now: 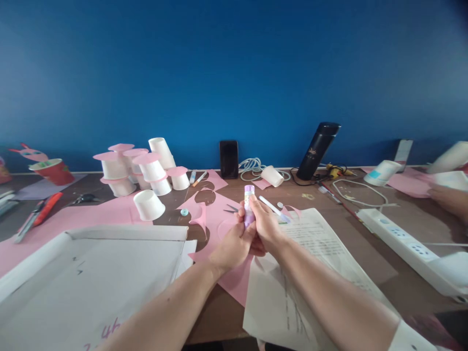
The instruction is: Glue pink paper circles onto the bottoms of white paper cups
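Note:
A purple glue stick (249,195) stands upright in both my hands, over the middle of the table. My left hand (236,243) is closed round its lower part. My right hand (266,224) grips it from the other side, thumb along the barrel. Beneath the hands lies cut pink paper (219,214) with round holes and curved scraps. Scissors (231,208) show only their tips just left of the hands. A white pen (272,207) lies close by on the right. Printed sheets (310,243) spread under my right forearm.
Paper cups with pink paper discs (151,168) are stacked at back left; a lone cup (148,204) lies before them. A phone (228,160), a leaning black bottle (318,151) and a power strip (402,243) stand around. Another person's hand (451,197) is at far right.

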Demonstrator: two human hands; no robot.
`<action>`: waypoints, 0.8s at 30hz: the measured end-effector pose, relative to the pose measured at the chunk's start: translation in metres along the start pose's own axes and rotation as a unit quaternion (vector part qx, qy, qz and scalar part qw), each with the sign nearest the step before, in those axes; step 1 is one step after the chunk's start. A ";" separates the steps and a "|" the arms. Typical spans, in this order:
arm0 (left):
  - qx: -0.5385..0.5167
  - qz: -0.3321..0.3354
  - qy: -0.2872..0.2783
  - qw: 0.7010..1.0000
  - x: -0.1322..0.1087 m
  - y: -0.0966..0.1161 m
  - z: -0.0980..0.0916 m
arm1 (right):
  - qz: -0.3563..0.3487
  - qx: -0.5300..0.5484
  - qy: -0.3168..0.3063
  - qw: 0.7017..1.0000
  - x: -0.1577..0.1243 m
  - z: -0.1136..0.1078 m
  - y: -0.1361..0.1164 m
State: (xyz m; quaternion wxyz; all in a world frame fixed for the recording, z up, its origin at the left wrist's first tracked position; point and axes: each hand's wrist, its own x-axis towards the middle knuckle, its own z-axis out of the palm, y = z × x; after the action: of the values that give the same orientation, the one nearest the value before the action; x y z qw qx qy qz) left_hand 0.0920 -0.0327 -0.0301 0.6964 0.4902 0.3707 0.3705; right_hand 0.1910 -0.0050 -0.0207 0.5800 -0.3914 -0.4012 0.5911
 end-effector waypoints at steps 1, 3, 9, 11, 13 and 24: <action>-0.008 -0.005 0.001 1.000 -0.002 0.002 0.003 | 0.004 0.016 0.001 1.000 0.000 0.000 -0.001; -0.017 -0.014 0.013 1.000 -0.004 0.004 0.007 | 0.022 0.042 0.009 0.999 0.002 -0.001 -0.001; -0.021 0.022 0.028 0.999 0.000 -0.003 0.005 | 0.014 0.031 0.006 0.999 0.003 0.000 -0.001; -0.016 0.025 0.022 0.999 0.002 -0.005 0.003 | 0.008 0.011 0.007 1.000 0.002 -0.002 -0.002; -0.007 0.010 0.024 1.000 0.002 -0.005 0.003 | 0.005 0.000 0.012 1.000 0.001 -0.003 -0.003; 0.030 0.024 0.049 0.998 -0.002 0.009 0.004 | 0.019 0.012 -0.021 1.000 0.004 -0.008 -0.005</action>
State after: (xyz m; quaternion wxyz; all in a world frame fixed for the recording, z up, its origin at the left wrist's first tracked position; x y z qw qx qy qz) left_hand 0.0932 -0.0338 -0.0206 0.6531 0.5013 0.4034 0.3992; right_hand 0.2003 -0.0003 -0.0195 0.5648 -0.3791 -0.3991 0.6148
